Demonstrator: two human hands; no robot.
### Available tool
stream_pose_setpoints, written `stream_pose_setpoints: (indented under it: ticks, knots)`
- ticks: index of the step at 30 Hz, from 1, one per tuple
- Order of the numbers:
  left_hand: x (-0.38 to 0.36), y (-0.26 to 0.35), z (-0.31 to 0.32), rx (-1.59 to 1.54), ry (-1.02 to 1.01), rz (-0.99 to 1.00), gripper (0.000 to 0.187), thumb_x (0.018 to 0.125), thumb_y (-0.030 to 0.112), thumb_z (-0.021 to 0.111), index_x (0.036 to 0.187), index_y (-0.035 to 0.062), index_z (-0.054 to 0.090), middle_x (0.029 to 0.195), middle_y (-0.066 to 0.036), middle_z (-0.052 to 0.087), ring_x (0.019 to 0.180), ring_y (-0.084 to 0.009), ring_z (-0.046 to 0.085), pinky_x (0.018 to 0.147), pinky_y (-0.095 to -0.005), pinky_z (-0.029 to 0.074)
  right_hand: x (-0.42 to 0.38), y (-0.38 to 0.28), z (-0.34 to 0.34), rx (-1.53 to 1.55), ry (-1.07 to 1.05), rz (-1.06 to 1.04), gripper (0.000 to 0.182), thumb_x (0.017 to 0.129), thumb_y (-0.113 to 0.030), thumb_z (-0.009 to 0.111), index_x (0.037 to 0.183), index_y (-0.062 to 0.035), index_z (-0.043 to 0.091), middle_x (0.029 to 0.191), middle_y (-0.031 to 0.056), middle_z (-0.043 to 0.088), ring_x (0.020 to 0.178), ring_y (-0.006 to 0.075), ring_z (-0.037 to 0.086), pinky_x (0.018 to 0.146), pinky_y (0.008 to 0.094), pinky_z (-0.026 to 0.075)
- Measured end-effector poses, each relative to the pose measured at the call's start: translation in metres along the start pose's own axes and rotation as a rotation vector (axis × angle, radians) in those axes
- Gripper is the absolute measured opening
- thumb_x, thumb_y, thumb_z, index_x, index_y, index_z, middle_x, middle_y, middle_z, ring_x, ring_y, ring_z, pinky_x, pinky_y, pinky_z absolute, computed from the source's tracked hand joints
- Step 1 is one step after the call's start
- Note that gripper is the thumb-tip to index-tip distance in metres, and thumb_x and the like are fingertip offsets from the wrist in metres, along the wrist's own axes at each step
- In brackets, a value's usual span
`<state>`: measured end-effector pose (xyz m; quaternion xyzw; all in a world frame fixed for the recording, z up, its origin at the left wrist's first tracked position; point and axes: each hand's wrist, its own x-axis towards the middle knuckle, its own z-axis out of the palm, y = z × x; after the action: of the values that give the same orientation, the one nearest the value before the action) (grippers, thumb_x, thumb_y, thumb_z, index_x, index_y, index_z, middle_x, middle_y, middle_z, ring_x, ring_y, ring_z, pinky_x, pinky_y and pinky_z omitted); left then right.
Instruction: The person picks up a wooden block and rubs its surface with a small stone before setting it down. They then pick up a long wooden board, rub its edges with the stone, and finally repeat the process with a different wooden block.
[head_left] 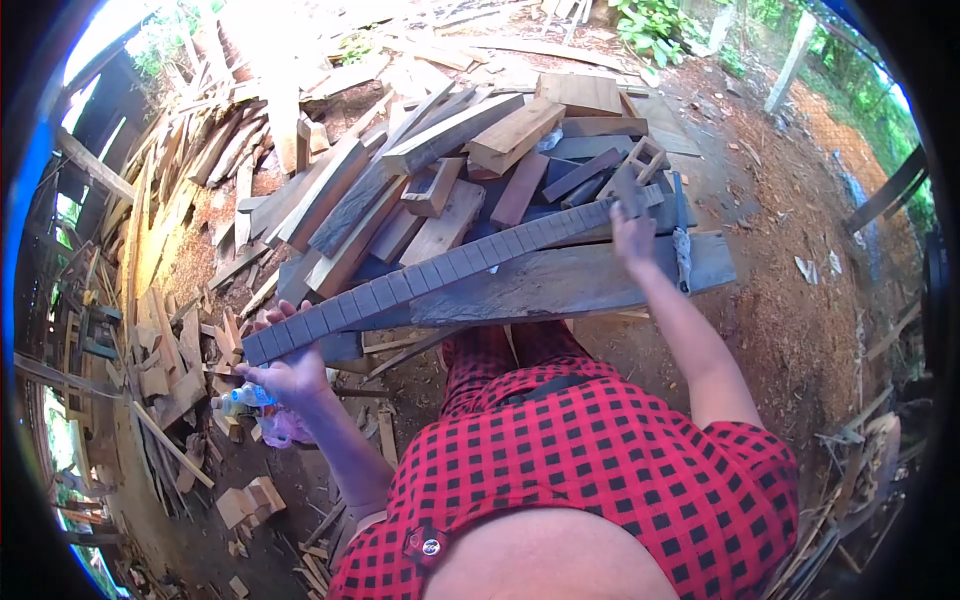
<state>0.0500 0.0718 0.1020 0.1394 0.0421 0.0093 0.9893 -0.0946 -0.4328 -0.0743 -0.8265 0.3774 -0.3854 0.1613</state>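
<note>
A long, dark grey strip of wood [430, 275] runs slantwise across the front of the wood pile, with evenly spaced lines crossing its length. My left hand [295, 375] grips its near left end, the palm under it and the fingers round the far edge. Up at the right end, my right hand [633, 238] is closed at the strip, and a blurred dark piece [627, 190] shows at its fingertips. I cannot make out what that piece is. Below the strip lies a wide weathered plank [560, 282]. A thin dark tool or rod [682, 235] rests across the plank's right part.
Cut timber blocks [515, 135] and beams [335, 195] are heaped beyond the strip. Offcuts [250, 503] lie on the ground at left, near a plastic bottle [250, 396] and a pink plastic bag [285, 428]. Bare soil [780, 330] stretches to the right, with a fence post [790, 62] behind.
</note>
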Motion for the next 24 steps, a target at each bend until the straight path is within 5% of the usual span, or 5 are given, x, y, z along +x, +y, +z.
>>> stream_pose_setpoints:
  ticks: [2,8,15,19,24]
  knots:
    - [0.000,-0.001,0.001,0.000,0.034,0.008,0.083,0.085,0.076,0.024,0.099,0.0003,0.056,0.102,-0.019,0.055,0.111,-0.0408,0.049,0.104,-0.0654,0.025,-0.042,-0.092,-0.042,0.191,-0.194,-0.066,0.046,0.088,-0.028,0.060,0.124,-0.0011,0.052,0.113,0.0234,0.058,0.100,0.0384,0.052,0.093,0.0493,0.036]
    - [-0.005,0.001,0.005,-0.026,0.059,0.010,0.085,0.085,0.077,0.025,0.103,-0.0008,0.054,0.099,-0.018,0.055,0.109,-0.0401,0.049,0.103,-0.0658,0.026,-0.093,-0.200,-0.070,0.370,-0.387,-0.904,0.063,0.080,-0.019,0.068,0.137,-0.0068,0.044,0.141,0.0140,0.044,0.133,0.0297,0.037,0.112,0.0459,0.020]
    - [-0.023,0.000,0.017,0.097,0.267,0.011,0.072,0.087,0.072,0.032,0.097,0.0031,0.050,0.090,-0.014,0.055,0.090,-0.0336,0.053,0.092,-0.0570,0.039,-0.043,-0.144,-0.046,0.314,-0.275,-0.881,0.064,0.077,-0.027,0.070,0.132,-0.0027,0.047,0.132,0.0158,0.051,0.123,0.0327,0.048,0.102,0.0510,0.033]
    - [-0.013,-0.001,-0.001,0.031,0.194,0.072,0.062,0.088,0.066,0.043,0.094,0.0046,0.049,0.083,-0.012,0.054,0.081,-0.0284,0.054,0.084,-0.0485,0.046,-0.022,-0.155,-0.045,0.397,-0.323,-0.884,0.055,0.066,0.006,0.054,0.120,-0.0038,0.060,0.117,0.0173,0.061,0.110,0.0333,0.058,0.092,0.0399,0.047]
    - [-0.030,0.028,0.007,0.064,0.089,0.019,0.053,0.086,0.062,0.053,0.094,0.0100,0.058,0.087,-0.007,0.062,0.097,-0.0289,0.060,0.082,-0.0476,0.047,-0.007,-0.181,-0.068,0.322,-0.790,-0.705,0.037,0.069,0.000,0.062,0.106,-0.0011,0.065,0.099,0.0173,0.067,0.089,0.0308,0.066,0.077,0.0363,0.051]
